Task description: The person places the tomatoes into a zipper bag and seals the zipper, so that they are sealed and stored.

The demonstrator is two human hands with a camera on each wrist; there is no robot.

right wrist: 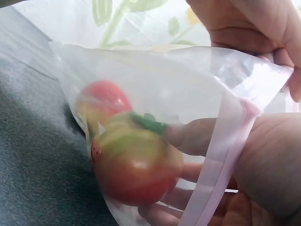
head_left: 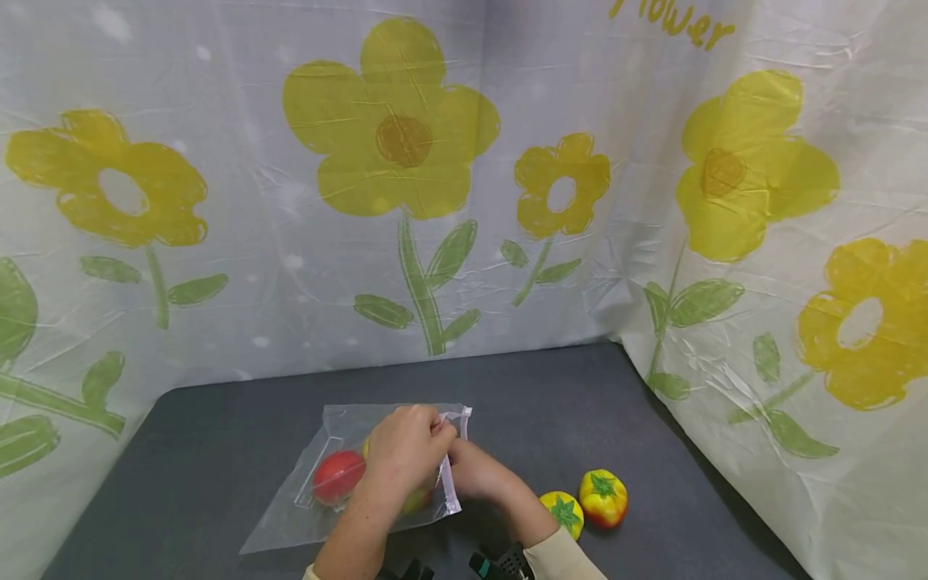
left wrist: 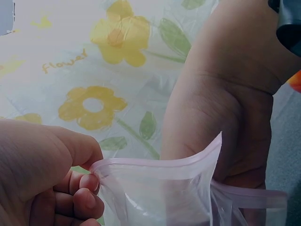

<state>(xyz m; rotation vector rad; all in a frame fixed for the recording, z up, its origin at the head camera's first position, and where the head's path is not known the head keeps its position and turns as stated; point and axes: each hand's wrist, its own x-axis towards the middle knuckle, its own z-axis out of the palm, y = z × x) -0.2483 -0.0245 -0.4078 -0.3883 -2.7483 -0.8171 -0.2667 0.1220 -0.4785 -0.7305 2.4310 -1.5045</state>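
Observation:
My left hand pinches the pink-edged rim of a clear zip bag and holds its mouth up. Through that opening my right hand reaches inside. In the right wrist view its thumb lies at the green stem of a red-and-yellow toy fruit, the other fingers curled along its side and underneath. Against this fruit, deeper in the bag, sits a redder toy fruit, seen through the plastic. From the head view, my left hand covers much of the bag's middle.
Right of my right forearm, a yellow toy fruit with a green star-shaped top and a yellow-and-red toy bell pepper lie on the dark table. A white curtain with painted flowers borders the table at the back and right.

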